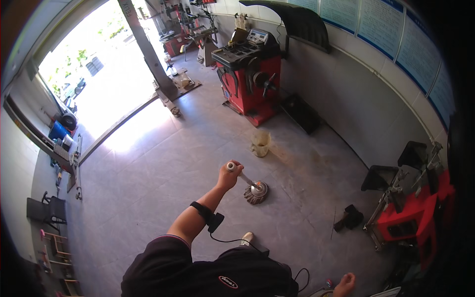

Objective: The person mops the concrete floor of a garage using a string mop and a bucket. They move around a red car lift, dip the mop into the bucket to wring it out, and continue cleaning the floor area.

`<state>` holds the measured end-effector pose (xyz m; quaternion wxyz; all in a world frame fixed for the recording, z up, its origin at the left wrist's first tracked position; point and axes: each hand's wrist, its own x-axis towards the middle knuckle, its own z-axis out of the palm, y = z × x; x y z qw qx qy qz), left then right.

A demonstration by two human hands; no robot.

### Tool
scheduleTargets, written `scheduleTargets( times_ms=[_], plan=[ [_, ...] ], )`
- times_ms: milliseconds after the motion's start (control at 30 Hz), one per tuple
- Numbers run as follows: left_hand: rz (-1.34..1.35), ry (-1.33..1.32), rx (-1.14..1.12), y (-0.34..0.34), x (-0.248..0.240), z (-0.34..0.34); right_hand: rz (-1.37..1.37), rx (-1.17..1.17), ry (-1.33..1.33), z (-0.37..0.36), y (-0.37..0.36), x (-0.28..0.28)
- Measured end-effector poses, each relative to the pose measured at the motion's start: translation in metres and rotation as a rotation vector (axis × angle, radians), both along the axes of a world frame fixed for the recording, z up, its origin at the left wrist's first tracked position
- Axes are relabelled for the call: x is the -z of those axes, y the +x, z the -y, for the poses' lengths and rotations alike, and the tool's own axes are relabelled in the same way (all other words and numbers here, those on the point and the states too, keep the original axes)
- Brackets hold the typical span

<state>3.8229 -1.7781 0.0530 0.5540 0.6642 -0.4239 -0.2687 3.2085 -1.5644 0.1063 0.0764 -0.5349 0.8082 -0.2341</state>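
My left hand (231, 174) is closed around the pale handle of a mop (251, 182), near its top end. The handle slants down to the right, and the round grey mop head (256, 193) rests on the tiled floor in front of me. A black strap with a small box sits on my left forearm. My right hand (345, 284) hangs low at the bottom right, fingers loosely bent and nothing seen in it. Beyond the mop head stands a translucent yellowish bucket (261, 144), with a brownish stain on the floor to its right.
A red wheel-balancing machine (255, 81) stands at the far wall, with a black tray (301, 113) beside it. Red equipment with black pads (408, 222) is at the right, near a dark object (349, 218) on the floor. Chairs (48, 210) line the left wall; a lift post (148, 49) borders the bright doorway.
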Motion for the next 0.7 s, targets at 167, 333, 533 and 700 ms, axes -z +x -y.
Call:
scheduleTargets(
  times_ms=[167, 333, 533, 700],
  plan=[
    [0.216, -0.015, 0.108, -0.029, -0.004, 0.049, 0.535, 0.14, -0.079, -0.005, -0.069, 0.094],
    [0.065, 0.065, 0.039, -0.042, -0.023, 0.037, 0.405, 0.019, -0.018, 0.063, -0.077, 0.067],
    [0.52, -0.353, -0.074, -0.051, -0.157, 0.031, 0.468, -0.038, -0.127, 0.104, -0.134, 0.083],
    [0.418, -0.405, -0.16, -0.055, -0.252, 0.025, 0.459, -0.174, -0.08, 0.143, -0.144, 0.086]
  ],
)
